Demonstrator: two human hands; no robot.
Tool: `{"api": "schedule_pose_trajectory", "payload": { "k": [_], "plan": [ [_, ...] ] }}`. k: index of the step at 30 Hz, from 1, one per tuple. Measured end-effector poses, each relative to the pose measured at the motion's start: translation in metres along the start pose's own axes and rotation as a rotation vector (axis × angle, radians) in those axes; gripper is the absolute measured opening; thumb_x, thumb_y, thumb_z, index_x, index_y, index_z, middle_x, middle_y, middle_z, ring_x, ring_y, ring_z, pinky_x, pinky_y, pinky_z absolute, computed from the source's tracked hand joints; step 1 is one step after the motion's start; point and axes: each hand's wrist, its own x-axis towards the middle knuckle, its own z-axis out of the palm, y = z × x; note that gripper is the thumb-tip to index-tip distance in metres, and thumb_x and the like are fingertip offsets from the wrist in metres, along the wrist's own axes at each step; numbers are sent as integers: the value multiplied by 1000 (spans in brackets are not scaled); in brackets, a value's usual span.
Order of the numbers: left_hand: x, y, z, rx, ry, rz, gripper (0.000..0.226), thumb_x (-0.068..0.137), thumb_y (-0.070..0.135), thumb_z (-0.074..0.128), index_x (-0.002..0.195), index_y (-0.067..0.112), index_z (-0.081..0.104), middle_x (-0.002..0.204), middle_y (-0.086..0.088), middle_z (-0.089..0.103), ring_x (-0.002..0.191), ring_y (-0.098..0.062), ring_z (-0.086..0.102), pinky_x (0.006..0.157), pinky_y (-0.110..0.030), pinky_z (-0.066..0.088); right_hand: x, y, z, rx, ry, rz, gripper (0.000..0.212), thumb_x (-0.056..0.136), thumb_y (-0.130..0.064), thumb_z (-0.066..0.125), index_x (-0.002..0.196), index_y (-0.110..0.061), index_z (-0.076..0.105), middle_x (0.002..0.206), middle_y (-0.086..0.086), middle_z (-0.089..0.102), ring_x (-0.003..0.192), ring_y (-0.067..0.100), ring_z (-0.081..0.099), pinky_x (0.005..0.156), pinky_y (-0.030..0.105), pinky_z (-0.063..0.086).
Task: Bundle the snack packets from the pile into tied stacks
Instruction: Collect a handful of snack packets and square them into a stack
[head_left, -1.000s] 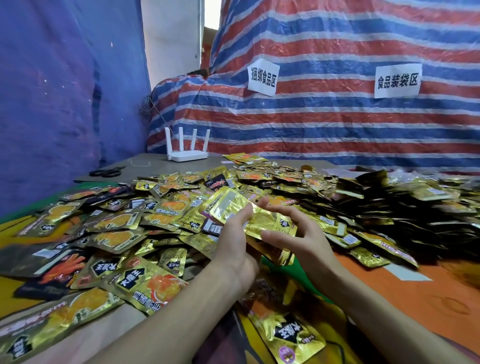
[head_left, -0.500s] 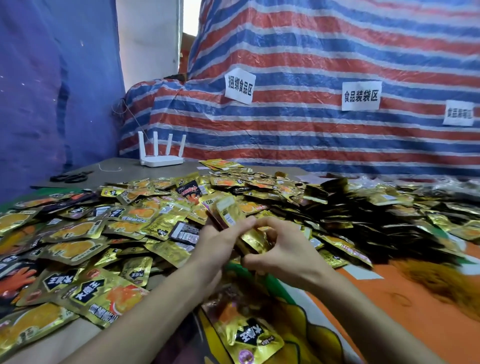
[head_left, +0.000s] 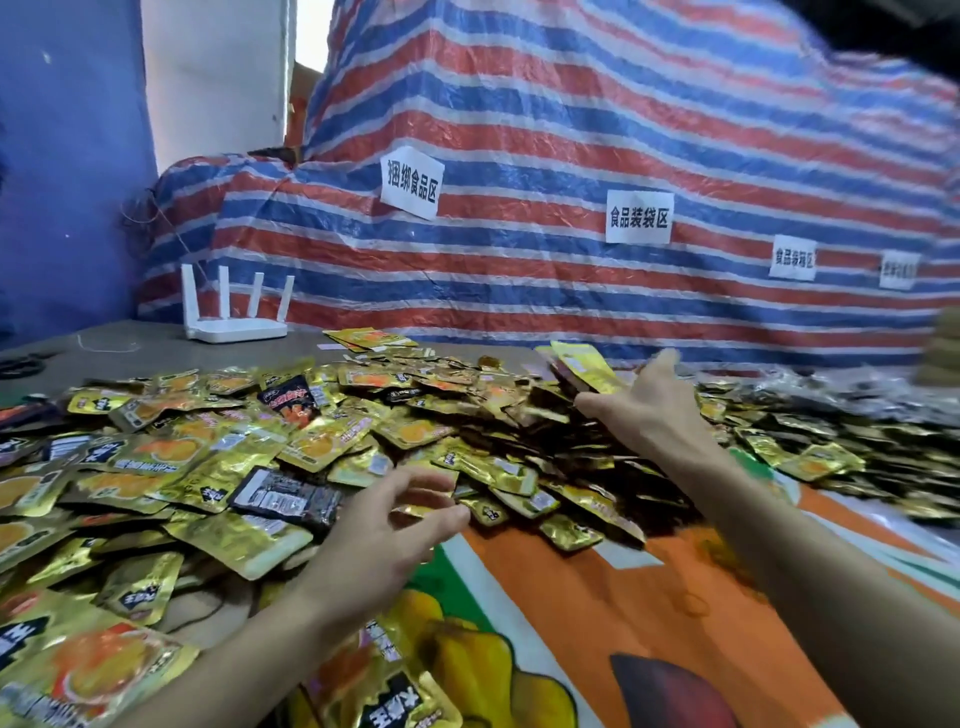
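Left hand (head_left: 395, 525) and right hand (head_left: 652, 415), which half a second ago met at the near middle around one small bundle, are now well apart. The right hand has reached to the far right over the pile (head_left: 311, 441) and grips the stack of gold packets (head_left: 589, 366) between thumb and fingers. The left hand hovers empty at the pile's near edge, fingers loosely curled.

Grey surface (head_left: 156, 353) shows at the far left, where a white router (head_left: 236, 327) stands with four upright antennas. Near and to the right, a printed sheet (head_left: 597, 597) in orange and green with fruit pictures covers it. The pile spreads from the left edge to the far right, mostly gold packets with a few black ones. Behind rises a red, blue and white striped tarp (head_left: 571, 130) bearing white paper labels (head_left: 412, 182); a blue wall (head_left: 67, 156) closes the left.

The stack is tilted, its far end raised and its long axis running near-right to far-left, though blur hides the detail.
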Motion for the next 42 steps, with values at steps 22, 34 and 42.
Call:
{"api": "schedule_pose_trajectory", "payload": {
  "k": [22, 34, 42],
  "plan": [
    [-1, 18, -28, 266, -96, 82, 9, 93, 24, 71, 88, 31, 74, 91, 13, 71, 81, -9, 66, 71, -17, 51, 76, 42, 28, -552, -61, 103, 50, 92, -47, 58, 127, -12, 49, 127, 20, 57, 120, 41, 51, 99, 53, 39],
    [-19, 29, -76, 417, 106, 96, 11, 91, 12, 72, 94, 23, 72, 90, 2, 72, 86, -7, 67, 74, -16, 49, 21, -15, 19, -354, 89, -164, 44, 90, -34, 61, 128, -11, 55, 128, 22, 53, 117, 39, 50, 98, 50, 44],
    [-26, 17, -101, 1040, -8, -105, 55, 84, 27, 69, 136, 31, 50, 131, 5, 49, 124, -15, 45, 106, -38, 42, -67, -62, 91, -184, -613, -339, 50, 86, -52, 70, 120, -18, 54, 104, -1, 63, 89, 11, 60, 74, 31, 52]
  ]
}}
